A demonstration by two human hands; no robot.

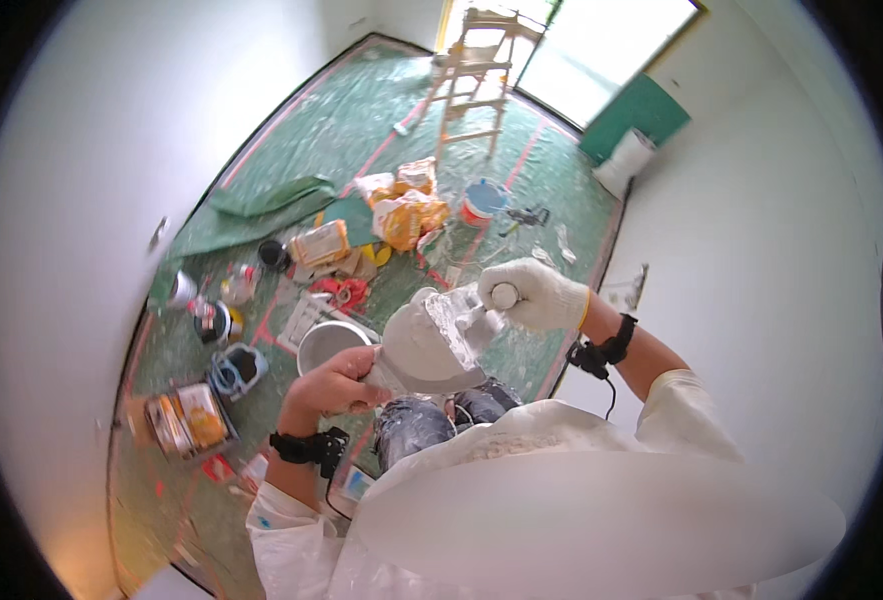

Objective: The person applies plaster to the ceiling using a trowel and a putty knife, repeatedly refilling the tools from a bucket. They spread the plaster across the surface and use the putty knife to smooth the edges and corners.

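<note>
My bare left hand (336, 385) is closed round the handle of a wide putty knife, whose blade carries a thick mound of pale grey putty (416, 340). In a white knitted glove, my right hand (541, 295) grips a plastering trowel (466, 318); the round end of its handle points up at me. The trowel's blade is smeared with putty and meets the right side of the mound. Both tools are in front of my body at about waist height. Below and left of them is a pale round bucket (333, 342), partly hidden by my left hand.
Green protective sheeting (361, 100) with pink tape lines covers the floor. Bags (406, 215), a red bucket (483, 200), a dark bucket (273, 255) and a box of packets (191, 420) stand around. A wooden stepladder (476, 90) stands near the bright glass door. White walls flank both sides.
</note>
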